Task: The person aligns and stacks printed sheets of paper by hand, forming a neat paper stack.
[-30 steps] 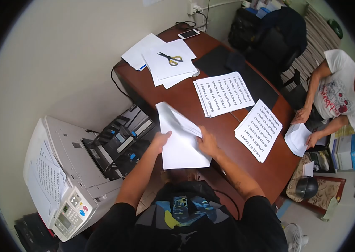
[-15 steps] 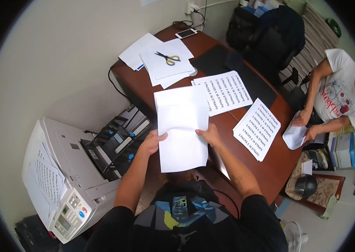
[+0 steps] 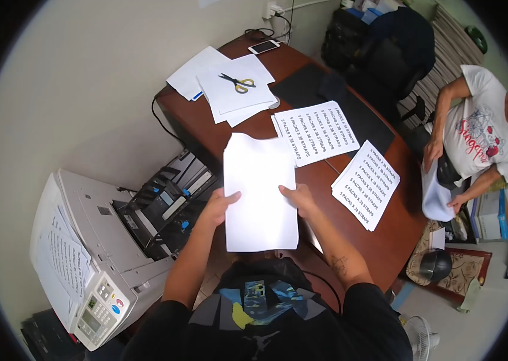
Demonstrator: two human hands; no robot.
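Observation:
A blank white stack of paper [image 3: 260, 180] is held in front of me between both hands, its far edge bent in a wave. My left hand [image 3: 220, 204] grips its left edge, thumb on top. On the opposite edge my right hand [image 3: 299, 200] does the same, fingers mostly hidden underneath. Just beyond on the desk lies a printed paper pile [image 3: 319, 133] reading "5 PACKS X 38 STRAPS". A second printed pile [image 3: 367, 185] with the same lines is to its right, nearer me.
Scissors [image 3: 239, 83] rest on white sheets [image 3: 230, 99] at the far left of the brown desk [image 3: 380, 240], near a phone [image 3: 264, 46]. A printing machine [image 3: 94, 210] with printed sheets on top stands left. At right, another person [image 3: 476, 129] handles white paper [image 3: 437, 192].
The far edge of my paper stack has gone from flat to curved, and the crease across it no longer shows. The other person has shifted their paper slightly to the right.

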